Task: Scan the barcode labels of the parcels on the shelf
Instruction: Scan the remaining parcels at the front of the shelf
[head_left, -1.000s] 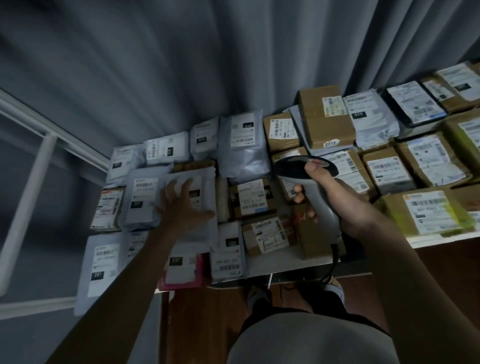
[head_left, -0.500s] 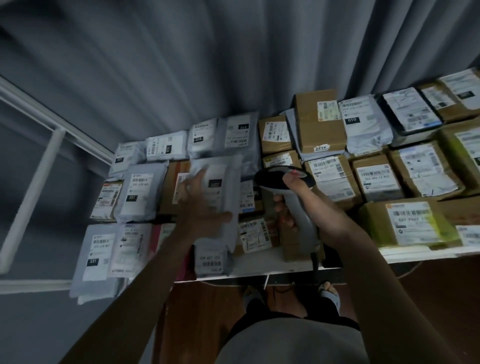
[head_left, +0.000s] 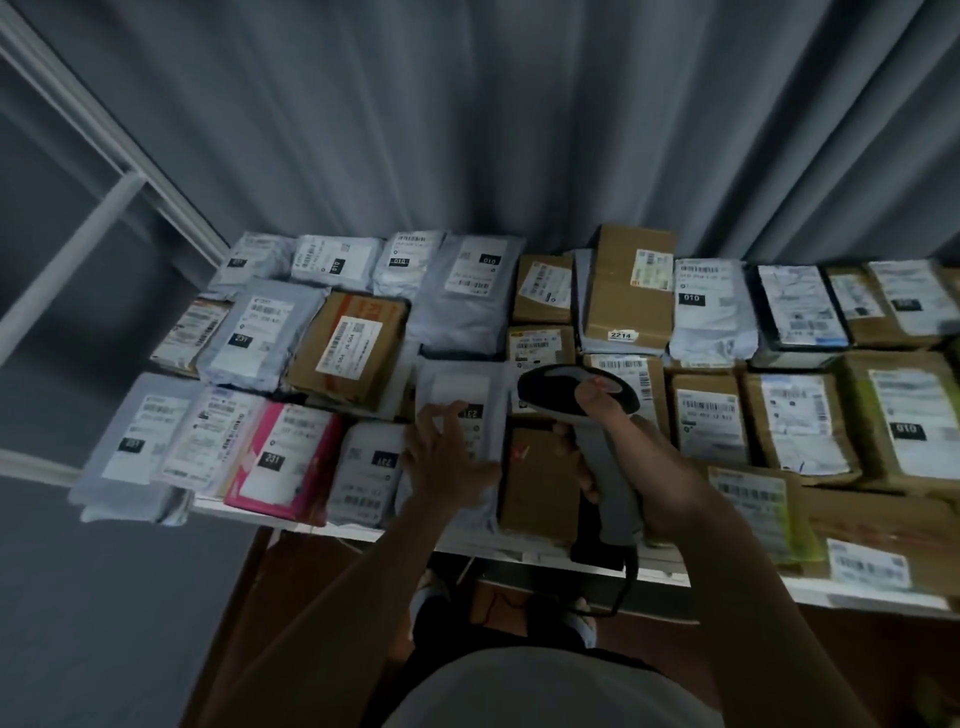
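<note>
Resting near shelf (head_left: 857, 592) front edge: left hand (head_left: 441, 457), fingers spread, on grey mailer (head_left: 462, 395); right hand (head_left: 654, 467) gripping scanner (head_left: 597, 431).

Grey poly mailers and brown cardboard boxes, each with a white barcode label face up, lie packed edge to edge in rows on the white shelf (head_left: 519, 552), one grey mailer (head_left: 462, 415) near the front edge beside a pink one (head_left: 283, 457).
</note>
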